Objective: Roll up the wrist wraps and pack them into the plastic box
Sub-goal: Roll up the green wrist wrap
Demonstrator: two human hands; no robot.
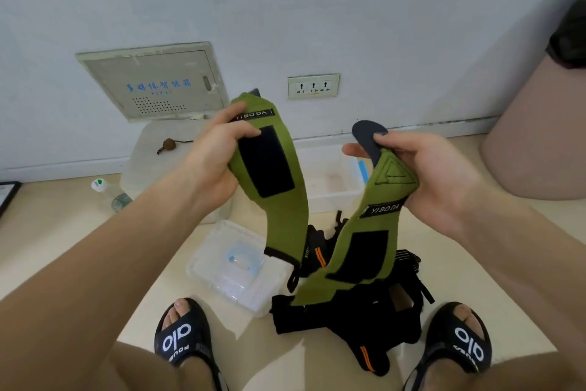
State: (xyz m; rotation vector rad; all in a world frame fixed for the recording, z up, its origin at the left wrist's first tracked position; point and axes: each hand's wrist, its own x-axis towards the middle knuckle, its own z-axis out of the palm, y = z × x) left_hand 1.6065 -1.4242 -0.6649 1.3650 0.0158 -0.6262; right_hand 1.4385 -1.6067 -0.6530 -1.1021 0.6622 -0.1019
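Two green wrist wraps with black hook patches hang unrolled in front of me. My left hand (212, 153) grips the top end of the left wrap (282, 207). My right hand (421, 175) pinches the dark tab end of the right wrap (358, 251), whose lower end reaches the pile on the floor. An open clear plastic box (329, 181) stands on the floor behind the wraps. Its clear lid (234, 267) with a blue latch lies closer to me, left of the pile.
A pile of black wraps with orange stripes (352, 317) lies between my sandalled feet. A large translucent container (158, 162) and a water bottle (109, 194) stand at the left by the wall. A brown rounded object (539, 137) stands at the right.
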